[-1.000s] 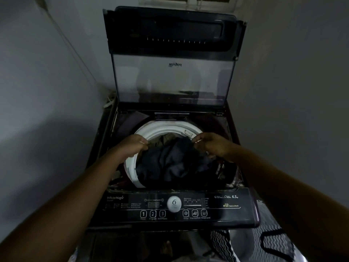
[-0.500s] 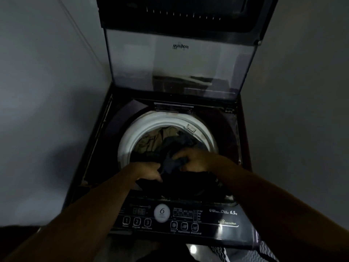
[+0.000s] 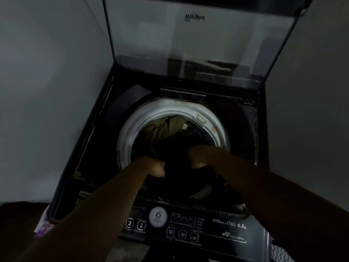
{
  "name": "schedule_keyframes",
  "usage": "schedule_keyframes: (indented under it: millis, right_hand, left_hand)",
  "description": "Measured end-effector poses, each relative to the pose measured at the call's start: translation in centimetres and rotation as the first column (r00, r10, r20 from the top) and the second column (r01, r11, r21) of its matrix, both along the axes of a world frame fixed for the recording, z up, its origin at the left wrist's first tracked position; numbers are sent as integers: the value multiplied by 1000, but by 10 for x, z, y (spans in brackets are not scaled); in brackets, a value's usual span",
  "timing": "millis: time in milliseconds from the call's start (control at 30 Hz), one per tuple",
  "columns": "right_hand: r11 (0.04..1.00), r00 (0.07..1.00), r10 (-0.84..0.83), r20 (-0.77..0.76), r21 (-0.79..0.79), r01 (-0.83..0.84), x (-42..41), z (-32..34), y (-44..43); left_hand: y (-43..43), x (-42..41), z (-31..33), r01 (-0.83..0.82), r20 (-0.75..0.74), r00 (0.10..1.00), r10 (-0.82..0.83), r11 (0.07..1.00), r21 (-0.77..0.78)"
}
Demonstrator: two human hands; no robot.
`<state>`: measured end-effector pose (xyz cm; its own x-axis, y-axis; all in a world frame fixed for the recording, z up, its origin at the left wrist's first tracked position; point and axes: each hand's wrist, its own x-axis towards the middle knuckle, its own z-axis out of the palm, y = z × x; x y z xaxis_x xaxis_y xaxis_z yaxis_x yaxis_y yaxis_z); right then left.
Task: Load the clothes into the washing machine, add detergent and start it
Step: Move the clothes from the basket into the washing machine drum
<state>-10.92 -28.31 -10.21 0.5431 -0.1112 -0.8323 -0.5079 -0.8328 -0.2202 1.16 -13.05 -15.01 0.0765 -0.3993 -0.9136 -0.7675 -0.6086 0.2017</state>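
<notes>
The dark garment (image 3: 177,173) bunches between left hand (image 3: 155,167) and right hand (image 3: 200,156), both grips clutching it, over the drum (image 3: 128,133).

The washing machine (image 3: 105,138) is dark with a purplish sheen, and its drum rim (image 3: 130,129) is white. Inside it are a khaki garment (image 3: 164,127) and a black garment (image 3: 175,148) (possibly dark navy; the light is dim). The control panel (image 3: 211,225) is black with white print and a round white badge (image 3: 158,216). The lid (image 3: 188,46) is greyish glass. One cloth (image 3: 279,251) has a white-and-dark zigzag, and another cloth (image 3: 43,226) has a purple pattern.
</notes>
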Motion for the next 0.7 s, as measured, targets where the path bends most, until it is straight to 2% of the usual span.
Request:
schedule_keyframes:
  millis: [67,100,133,167,200,267,333,433,500,567,600,700]
  right_hand:
    - [995,971,34,239,-95,-11,5,11,-4]
    - [990,956,61,288,-136,-22,8,8,-6]
    - [989,970,87,227,-139,-56,8,4,-9]
    - [992,992,86,88,-96,-77,7,-1,-9]
    - [996,996,75,-47,-49,-78,5,-9,-9]
    - [998,977,54,-205,-19,-59,-2,-18,-5]
    - [984,969,173,-175,-13,-178,-4,-30,-4]
    - [984,971,176,-160,15,-176,-9,-26,-1]
    - [998,987,47,-151,55,-39,-15,-18,-1]
    - [987,983,-150,-101,41,155,-22,-10,2]
    - [983,981,-180,-72,32,182,-25,-4,4]
    - [991,991,-132,23,34,131,-25,25,16]
  left_hand:
    - [-6,3,-8,1,20,1000,-1,1000,9]
    - [-7,7,-13,-2,20,1000,2,1000,15]
    - [-7,12,-20,-6,19,1000,5,1000,18]
    - [-6,15,-24,-11,14,1000,10,1000,17]
    - [-5,18,-28,-20,12,1000,20,1000,11]
    - [-4,21,-31,-32,4,999,32,999,-8]
    - [-6,21,-29,-28,-4,1000,27,999,-32]
    - [-3,22,-27,-70,-16,997,69,996,-62]
    - [0,21,-19,-106,-54,993,101,991,-87]
    - [5,20,-6,-114,-76,992,105,987,-116]
    - [8,21,2,-112,-75,992,103,985,-131]
    - [19,28,28,-138,-77,989,123,960,-243]
